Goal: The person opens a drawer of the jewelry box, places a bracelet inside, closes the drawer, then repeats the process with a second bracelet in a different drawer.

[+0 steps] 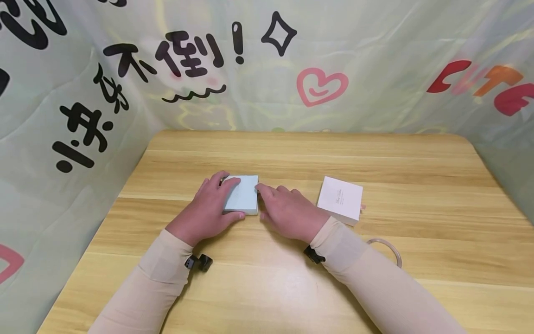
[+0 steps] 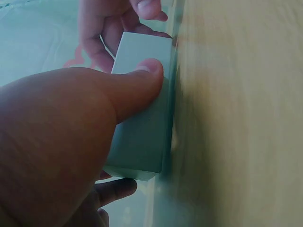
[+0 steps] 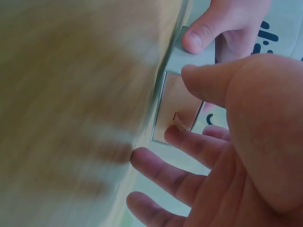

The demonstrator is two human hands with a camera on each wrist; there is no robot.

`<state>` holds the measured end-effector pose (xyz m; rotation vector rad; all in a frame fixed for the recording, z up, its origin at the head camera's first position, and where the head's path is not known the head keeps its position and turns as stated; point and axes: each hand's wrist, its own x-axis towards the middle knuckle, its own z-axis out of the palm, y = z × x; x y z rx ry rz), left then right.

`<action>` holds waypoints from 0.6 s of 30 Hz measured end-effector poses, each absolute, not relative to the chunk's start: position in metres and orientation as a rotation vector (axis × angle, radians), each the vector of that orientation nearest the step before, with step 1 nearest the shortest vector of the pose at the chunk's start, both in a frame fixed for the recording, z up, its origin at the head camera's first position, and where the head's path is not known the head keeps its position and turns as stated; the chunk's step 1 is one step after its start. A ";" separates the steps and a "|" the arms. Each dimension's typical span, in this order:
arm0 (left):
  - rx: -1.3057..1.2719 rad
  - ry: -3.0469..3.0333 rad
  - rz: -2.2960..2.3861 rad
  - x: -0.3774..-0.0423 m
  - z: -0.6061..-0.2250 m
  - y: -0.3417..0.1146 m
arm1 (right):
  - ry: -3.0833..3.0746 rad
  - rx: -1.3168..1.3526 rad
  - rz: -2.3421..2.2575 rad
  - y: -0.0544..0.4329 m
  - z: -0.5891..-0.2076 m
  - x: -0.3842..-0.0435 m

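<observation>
A small light blue box [image 1: 246,195] lies on the table. My left hand [image 1: 210,208] grips it from the left, thumb on the near side and other fingers on the top and far side. To its right is my right hand [image 1: 289,211]. In the right wrist view, the box's end face [image 3: 177,99] is pinkish within a pale rim and carries a small ribbon tab [image 3: 179,124]. One right fingertip touches that tab, while the thumb stays apart from it and the remaining fingers are extended. The left thumb also shows on the box side [image 2: 137,127] in the left wrist view.
A white box [image 1: 341,197] with small print and a pink tab at its right edge sits beyond the right wrist. A curved pinkish loop [image 1: 390,248] shows partly behind the right sleeve. The wooden table [image 1: 267,157] meets a printed cloth backdrop [image 1: 375,111].
</observation>
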<state>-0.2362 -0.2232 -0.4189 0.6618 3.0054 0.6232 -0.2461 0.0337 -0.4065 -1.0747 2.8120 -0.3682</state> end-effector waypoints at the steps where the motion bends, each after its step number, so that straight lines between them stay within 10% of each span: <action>1: 0.662 3.003 0.622 -0.236 -0.419 -0.223 | 2.811 -1.075 -0.362 0.034 -0.407 -0.246; 18: 0.619 2.923 0.664 -0.235 -0.421 -0.223 | 2.791 -1.074 -0.327 0.034 -0.408 -0.247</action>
